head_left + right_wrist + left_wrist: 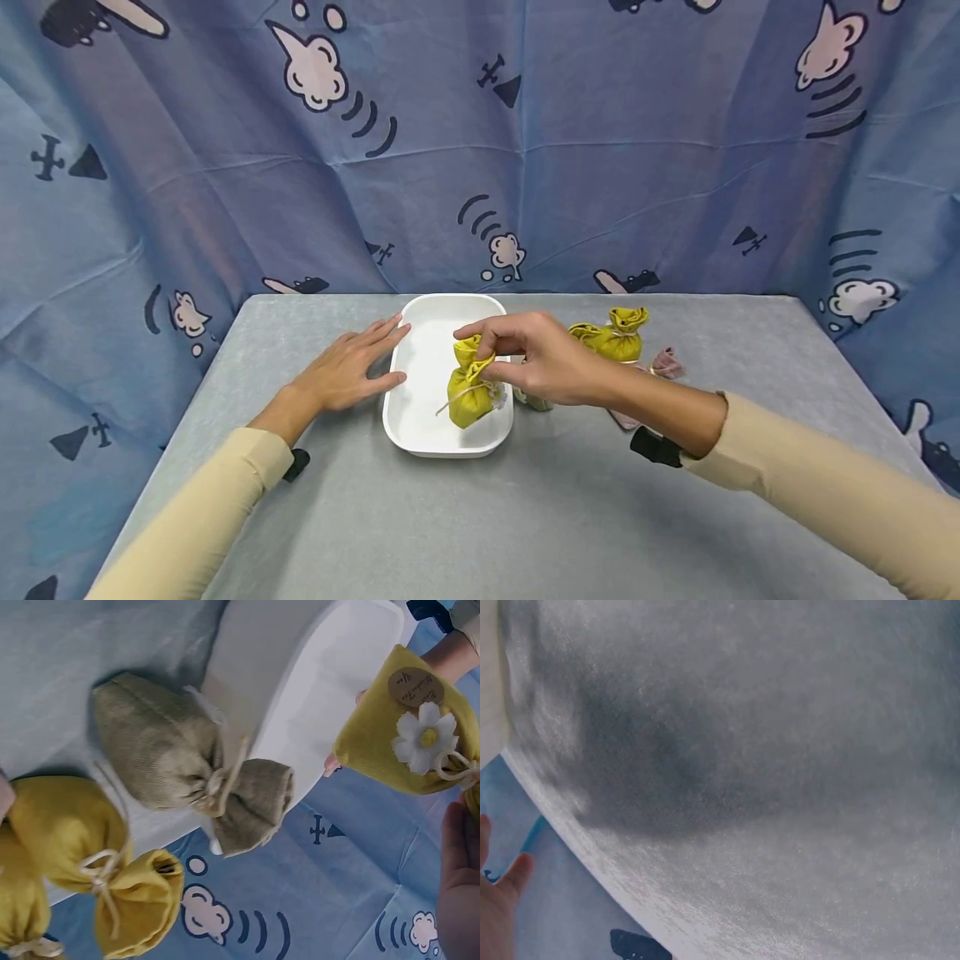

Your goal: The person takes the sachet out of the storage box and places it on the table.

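Note:
My right hand (536,358) pinches a yellow drawstring sachet (467,402) by its gathered neck, above the white tray (423,417). In the right wrist view this sachet (367,742) shows a white cloth flower, a round brown tag and a pale cord bow. With fingers spread and fairly straight, my left hand (348,367) rests at the tray's left rim. Only part of the left hand (499,907) enters the left wrist view.
Right of the tray lie more sachets: an olive-brown one (157,742), yellow ones (67,825) and dusty pink fabric (666,364). Grey cloth covers the table (480,525). A blue patterned curtain (585,200) hangs behind the far edge.

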`<state>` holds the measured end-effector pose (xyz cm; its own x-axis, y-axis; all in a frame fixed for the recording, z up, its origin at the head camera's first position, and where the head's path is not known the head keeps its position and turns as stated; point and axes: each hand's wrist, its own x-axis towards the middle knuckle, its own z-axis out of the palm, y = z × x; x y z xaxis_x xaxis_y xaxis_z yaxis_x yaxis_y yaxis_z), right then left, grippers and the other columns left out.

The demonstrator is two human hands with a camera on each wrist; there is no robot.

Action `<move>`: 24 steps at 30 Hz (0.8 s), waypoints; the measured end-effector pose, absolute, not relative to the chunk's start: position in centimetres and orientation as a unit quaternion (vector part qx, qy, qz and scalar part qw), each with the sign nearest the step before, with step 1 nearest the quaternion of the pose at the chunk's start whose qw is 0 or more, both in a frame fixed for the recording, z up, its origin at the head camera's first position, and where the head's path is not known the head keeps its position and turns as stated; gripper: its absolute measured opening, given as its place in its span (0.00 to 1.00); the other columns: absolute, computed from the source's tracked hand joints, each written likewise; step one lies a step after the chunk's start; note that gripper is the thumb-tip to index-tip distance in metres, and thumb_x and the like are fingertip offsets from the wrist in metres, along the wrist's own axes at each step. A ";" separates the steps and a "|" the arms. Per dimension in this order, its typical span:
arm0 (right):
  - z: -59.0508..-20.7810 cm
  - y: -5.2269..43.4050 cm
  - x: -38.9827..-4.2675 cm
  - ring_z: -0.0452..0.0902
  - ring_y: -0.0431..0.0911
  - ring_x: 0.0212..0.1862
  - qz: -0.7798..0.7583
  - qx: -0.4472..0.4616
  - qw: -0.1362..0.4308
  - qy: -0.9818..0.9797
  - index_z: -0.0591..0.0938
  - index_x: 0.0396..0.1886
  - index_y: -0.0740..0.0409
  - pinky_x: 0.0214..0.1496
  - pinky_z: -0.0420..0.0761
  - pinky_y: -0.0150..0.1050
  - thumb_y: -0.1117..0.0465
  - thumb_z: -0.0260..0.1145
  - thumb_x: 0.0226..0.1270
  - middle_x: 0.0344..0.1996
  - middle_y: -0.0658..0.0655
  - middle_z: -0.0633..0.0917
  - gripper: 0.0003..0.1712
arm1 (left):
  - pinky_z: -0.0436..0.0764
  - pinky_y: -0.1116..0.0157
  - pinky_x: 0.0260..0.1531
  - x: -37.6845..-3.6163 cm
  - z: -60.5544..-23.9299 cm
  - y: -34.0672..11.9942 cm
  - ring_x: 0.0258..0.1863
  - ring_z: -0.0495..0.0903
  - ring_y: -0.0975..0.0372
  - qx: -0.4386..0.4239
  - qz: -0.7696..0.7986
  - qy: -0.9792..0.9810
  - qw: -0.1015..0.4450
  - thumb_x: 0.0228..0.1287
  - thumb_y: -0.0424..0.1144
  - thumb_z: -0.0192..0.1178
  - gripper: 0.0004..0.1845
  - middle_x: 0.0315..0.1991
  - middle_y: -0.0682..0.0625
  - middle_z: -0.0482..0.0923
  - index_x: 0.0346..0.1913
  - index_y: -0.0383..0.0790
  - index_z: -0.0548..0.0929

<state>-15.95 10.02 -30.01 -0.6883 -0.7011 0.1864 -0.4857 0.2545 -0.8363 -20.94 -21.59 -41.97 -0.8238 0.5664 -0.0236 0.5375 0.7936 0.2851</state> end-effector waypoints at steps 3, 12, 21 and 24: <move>-29.8 11.0 -15.6 0.85 0.46 0.51 -0.488 -0.372 0.132 0.779 0.80 0.28 0.60 0.55 0.81 0.39 0.76 0.69 0.61 0.57 0.62 0.83 0.09 | 0.59 0.43 0.69 -20.9 -42.0 -21.6 0.77 0.52 0.49 0.290 0.135 0.946 0.057 0.71 0.66 0.47 0.41 0.81 0.55 0.43 0.80 0.54 0.51; -30.1 14.8 -15.1 0.85 0.48 0.51 -0.507 -0.383 0.134 0.761 0.81 0.29 0.59 0.50 0.84 0.40 0.78 0.69 0.58 0.54 0.63 0.84 0.11 | 0.59 0.42 0.68 -20.8 -41.9 -21.6 0.77 0.53 0.48 0.294 0.145 0.943 0.052 0.71 0.66 0.48 0.41 0.81 0.54 0.44 0.80 0.51 0.54; -30.8 18.4 -14.6 0.84 0.47 0.52 -0.509 -0.337 0.163 0.775 0.81 0.30 0.57 0.47 0.85 0.41 0.77 0.69 0.59 0.55 0.67 0.82 0.11 | 0.59 0.43 0.68 -20.9 -41.9 -21.7 0.77 0.53 0.48 0.302 0.149 0.940 0.047 0.71 0.65 0.48 0.41 0.81 0.53 0.44 0.80 0.51 0.54; -31.3 19.4 -14.6 0.85 0.47 0.50 -0.507 -0.328 0.162 0.780 0.81 0.30 0.58 0.45 0.86 0.41 0.77 0.70 0.59 0.55 0.69 0.82 0.11 | 0.60 0.44 0.68 -21.0 -42.0 -21.8 0.76 0.53 0.48 0.303 0.149 0.940 0.046 0.72 0.65 0.48 0.41 0.81 0.54 0.44 0.80 0.51 0.54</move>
